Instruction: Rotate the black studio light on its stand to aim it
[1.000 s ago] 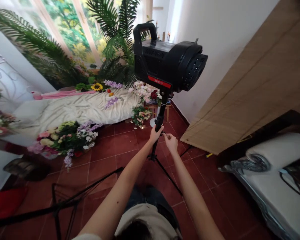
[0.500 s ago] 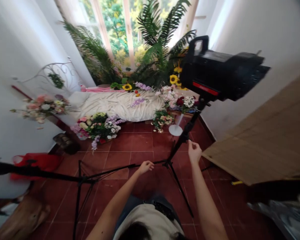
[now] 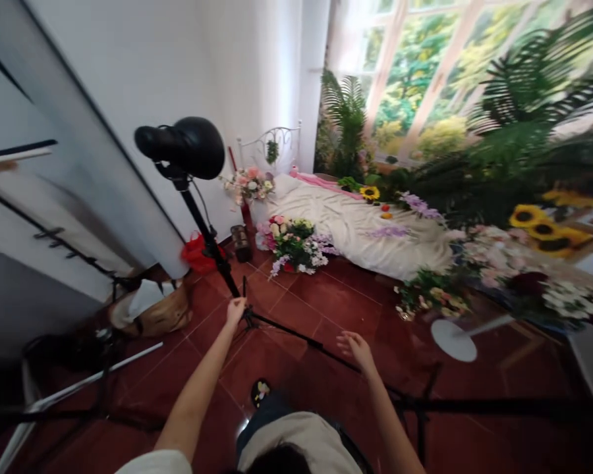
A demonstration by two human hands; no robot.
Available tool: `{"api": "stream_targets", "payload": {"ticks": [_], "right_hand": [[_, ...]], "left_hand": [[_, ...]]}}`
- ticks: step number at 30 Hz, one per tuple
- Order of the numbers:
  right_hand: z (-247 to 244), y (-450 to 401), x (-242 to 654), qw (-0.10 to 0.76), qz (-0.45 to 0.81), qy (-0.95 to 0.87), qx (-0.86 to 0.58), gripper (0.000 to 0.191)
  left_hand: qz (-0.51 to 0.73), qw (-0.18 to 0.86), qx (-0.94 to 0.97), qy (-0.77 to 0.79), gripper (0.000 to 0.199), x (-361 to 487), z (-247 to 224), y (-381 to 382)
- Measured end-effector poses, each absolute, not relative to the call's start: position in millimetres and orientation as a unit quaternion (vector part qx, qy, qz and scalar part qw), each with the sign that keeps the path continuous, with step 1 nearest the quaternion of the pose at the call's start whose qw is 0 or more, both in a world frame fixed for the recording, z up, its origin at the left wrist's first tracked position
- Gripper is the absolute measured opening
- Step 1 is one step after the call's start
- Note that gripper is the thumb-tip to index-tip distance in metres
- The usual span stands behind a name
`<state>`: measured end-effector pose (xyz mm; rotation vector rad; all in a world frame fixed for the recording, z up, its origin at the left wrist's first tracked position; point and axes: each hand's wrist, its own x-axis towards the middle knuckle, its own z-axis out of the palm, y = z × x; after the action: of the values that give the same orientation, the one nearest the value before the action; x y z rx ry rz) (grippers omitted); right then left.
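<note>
My left hand point(image 3: 236, 309) is at the lower pole of a black light stand point(image 3: 211, 243), its fingers closed round the tube. A black studio light point(image 3: 188, 148) with a round reflector tops this stand, and a cable hangs from it. My right hand point(image 3: 358, 350) is raised over the floor to the right, fingers loosely apart and holding nothing. Below it runs a thin black stand leg point(image 3: 296, 334). The pole of a second stand point(image 3: 504, 406) crosses the lower right of the view.
A bed with a cream sheet point(image 3: 346, 230) stands by the bright window backdrop. Flower bunches point(image 3: 301, 243) and a white round-based stand point(image 3: 453, 340) are on the red tiles. A brown bag point(image 3: 165, 309), red bag point(image 3: 201, 252) and white pole point(image 3: 99, 376) lie left.
My view has swung left to the other light stand. My right hand has come away from the first stand's pole, and my left hand has moved onto this stand's pole.
</note>
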<state>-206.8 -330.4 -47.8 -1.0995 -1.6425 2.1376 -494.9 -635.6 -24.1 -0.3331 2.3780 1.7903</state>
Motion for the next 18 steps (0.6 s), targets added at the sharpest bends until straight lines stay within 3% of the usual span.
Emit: {"api": "stream_targets", "payload": {"ticks": [3,5,7,12,15,18], "right_hand": [[-43,-366,-260,0.007,0.745,-0.584,-0.323,0.036],[-45,-389,-291,-0.025,0.744,-0.595,-0.303,0.034],[-52,-412,-320,-0.040,0.746,-0.600,-0.287,0.033],[-68,-465,-389,-0.079,0.742,-0.614,-0.257,0.029],[-63,-491,-437,-0.114,0.704,-0.665,-0.221,0.026],[-42,-510,-494,-0.093,0.628,-0.762,-0.129,0.022]], "left_hand": [[0.577,-0.125,-0.126,0.797,0.028,-571,8,-663],[0.580,-0.179,-0.093,0.789,0.040,-611,20,-675],[0.595,-0.164,-0.054,0.785,0.045,-641,24,-682],[0.628,-0.052,0.011,0.776,0.033,-673,13,-686],[0.630,-0.047,0.025,0.775,0.040,-677,5,-691],[0.600,-0.039,0.050,0.797,0.050,-679,0,-700]]}}
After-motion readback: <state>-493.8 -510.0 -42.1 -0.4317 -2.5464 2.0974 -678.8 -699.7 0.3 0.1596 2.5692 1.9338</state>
